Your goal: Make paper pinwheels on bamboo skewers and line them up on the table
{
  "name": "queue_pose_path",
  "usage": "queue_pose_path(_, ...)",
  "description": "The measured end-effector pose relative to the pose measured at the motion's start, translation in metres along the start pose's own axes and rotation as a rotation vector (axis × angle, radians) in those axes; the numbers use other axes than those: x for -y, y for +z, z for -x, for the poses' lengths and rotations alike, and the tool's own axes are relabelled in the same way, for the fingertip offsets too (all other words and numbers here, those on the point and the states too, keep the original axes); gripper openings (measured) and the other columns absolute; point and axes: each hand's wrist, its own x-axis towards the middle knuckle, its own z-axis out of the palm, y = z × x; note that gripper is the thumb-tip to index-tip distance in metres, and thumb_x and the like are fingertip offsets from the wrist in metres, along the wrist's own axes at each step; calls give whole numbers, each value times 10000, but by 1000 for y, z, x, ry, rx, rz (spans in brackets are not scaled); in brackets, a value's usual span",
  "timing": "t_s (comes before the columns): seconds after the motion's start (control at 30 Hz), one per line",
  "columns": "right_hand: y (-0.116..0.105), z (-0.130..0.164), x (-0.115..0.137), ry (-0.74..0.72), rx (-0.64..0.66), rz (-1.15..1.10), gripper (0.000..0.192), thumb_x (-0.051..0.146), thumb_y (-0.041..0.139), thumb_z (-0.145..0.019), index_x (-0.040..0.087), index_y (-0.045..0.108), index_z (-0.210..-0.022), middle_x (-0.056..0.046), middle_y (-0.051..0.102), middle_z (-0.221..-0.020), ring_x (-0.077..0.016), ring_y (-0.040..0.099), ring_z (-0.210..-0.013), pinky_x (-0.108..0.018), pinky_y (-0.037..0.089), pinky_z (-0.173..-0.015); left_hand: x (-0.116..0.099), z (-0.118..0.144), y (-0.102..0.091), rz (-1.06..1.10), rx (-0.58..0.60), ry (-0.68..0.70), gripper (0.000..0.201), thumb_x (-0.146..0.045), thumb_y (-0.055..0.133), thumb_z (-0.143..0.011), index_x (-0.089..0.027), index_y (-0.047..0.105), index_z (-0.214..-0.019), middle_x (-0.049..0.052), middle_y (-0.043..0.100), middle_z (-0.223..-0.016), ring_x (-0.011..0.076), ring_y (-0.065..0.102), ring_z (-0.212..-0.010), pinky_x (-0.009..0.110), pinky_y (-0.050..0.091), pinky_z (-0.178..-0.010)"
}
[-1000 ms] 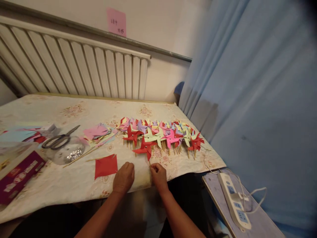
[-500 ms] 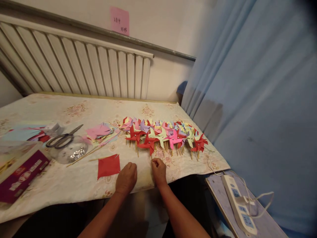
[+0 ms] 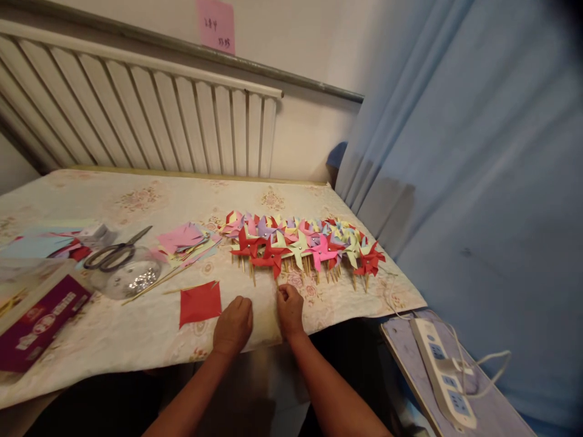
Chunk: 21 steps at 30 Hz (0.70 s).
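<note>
A red paper pinwheel (image 3: 268, 257) stands in front of the others, its thin stick running down into the pinched fingers of my right hand (image 3: 290, 311). At the table's front edge, my left hand (image 3: 234, 325) is closed in a loose fist, with nothing showing from it. Beside that fist, on its left, lies a square of red paper (image 3: 200, 303) with cut corners, and a thin stick pokes out at its upper left. Several finished pinwheels (image 3: 298, 250) in red, pink, yellow and purple are gathered beyond my right hand.
Scissors (image 3: 109, 257) rest by a clear dish of shiny pins (image 3: 141, 280). Nearby are stacked coloured papers (image 3: 184, 238), loose sticks (image 3: 155, 284) and a purple box (image 3: 43, 321). A blue curtain (image 3: 478, 182) and a power strip (image 3: 441, 370) are at the right.
My right hand has shifted slightly left and up, with the red pinwheel moving along with it. My left hand has stayed nearly still. The camera view has tilted a little.
</note>
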Motion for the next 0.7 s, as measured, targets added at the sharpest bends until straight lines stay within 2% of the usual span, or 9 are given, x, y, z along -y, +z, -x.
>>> queue_pose_path(0.37,-7,-5,-7,-7,-50,-19,185,179,495,-767,182,678,-797,-24,652,-731,-168,555,-675,-264,415,-658,0,-2,-2,-12,15,2,229,-191,379,-982,-207,570,-857,78,595,-887,217,573,-842,330,395,-732)
queue_pose_path(0.5,-17,-12,-14,18,-108,35,161,182,502,-767,195,661,-752,-15,632,-705,-171,525,-669,-268,401,-668,-1,-2,-5,-3,16,-2,228,-181,383,-974,-209,574,-852,81,599,-885,221,570,-850,333,399,-742)
queue_pose_path(0.7,-20,-18,-21,-31,-146,138,162,150,490,-770,198,633,-710,-12,598,-691,-176,502,-692,-275,377,-695,0,-2,-4,9,-8,8,217,-191,395,-968,-209,576,-849,80,593,-884,219,570,-843,330,402,-731)
